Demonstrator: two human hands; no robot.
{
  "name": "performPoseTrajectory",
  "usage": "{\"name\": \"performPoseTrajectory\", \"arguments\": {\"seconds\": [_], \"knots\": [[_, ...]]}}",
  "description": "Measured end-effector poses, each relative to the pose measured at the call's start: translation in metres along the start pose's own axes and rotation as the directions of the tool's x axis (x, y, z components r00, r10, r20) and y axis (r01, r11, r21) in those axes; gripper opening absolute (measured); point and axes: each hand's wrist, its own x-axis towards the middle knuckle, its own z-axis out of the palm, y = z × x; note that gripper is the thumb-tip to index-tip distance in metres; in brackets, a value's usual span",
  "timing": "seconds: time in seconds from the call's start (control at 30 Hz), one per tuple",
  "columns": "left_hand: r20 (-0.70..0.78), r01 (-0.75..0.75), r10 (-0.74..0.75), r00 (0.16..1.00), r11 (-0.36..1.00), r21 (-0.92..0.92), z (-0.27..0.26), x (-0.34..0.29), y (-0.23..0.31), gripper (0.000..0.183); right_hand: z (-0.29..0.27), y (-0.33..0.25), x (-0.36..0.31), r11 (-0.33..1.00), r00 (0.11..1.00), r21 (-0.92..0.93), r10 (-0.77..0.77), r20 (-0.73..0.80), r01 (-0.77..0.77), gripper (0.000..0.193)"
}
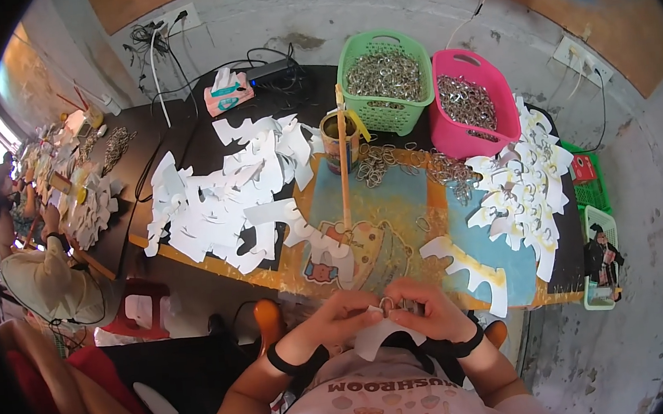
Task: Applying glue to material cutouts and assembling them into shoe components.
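Observation:
Close to my body, my left hand point(344, 317) pinches a white cut-out piece point(372, 340) of leather-like sheet. My right hand point(431, 309) is closed at the same piece, its fingers around a small metal ring point(387, 305) at the piece's upper edge. The fingertips partly hide where ring and piece meet. On the table just beyond lie another white cut-out piece point(327, 243) and, to the right, one with yellowish smears point(473, 269). A long wooden stick point(344, 182) leans out of a stained can point(332, 145).
Many white pieces pile up at left point(218, 194); yellow-smeared ones with rings lie at right point(524, 180). A green basket point(390, 109) and a pink basket point(473, 139) hold metal rings. Loose rings point(375, 167) lie near the can. Another person point(56, 285) works at left.

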Motion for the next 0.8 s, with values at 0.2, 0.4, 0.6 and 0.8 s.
{"name": "performPoseTrajectory", "arguments": {"seconds": [0.2,0.4,0.6,0.8], "knots": [[0.062,-0.145,0.137,0.989,0.98,0.135,-0.002,0.002,-0.018,0.02,-0.004,-0.002,0.0,0.996,0.994,-0.005,0.087,0.059,-0.087,0.006],[-0.045,-0.219,0.233,0.971,0.953,0.211,-0.001,0.001,-0.013,0.017,-0.005,-0.01,0.001,0.985,0.986,-0.04,0.167,0.007,-0.167,0.007],[-0.106,-0.256,0.302,0.947,0.914,0.316,0.0,-0.001,-0.021,0.015,-0.007,0.005,0.003,0.979,0.999,-0.2,-0.029,0.023,0.033,0.016],[-0.109,-0.25,0.286,0.952,0.931,0.266,0.005,-0.004,-0.026,0.012,-0.008,0.003,-0.002,0.98,0.993,-0.169,0.114,0.035,-0.107,0.015]]}}
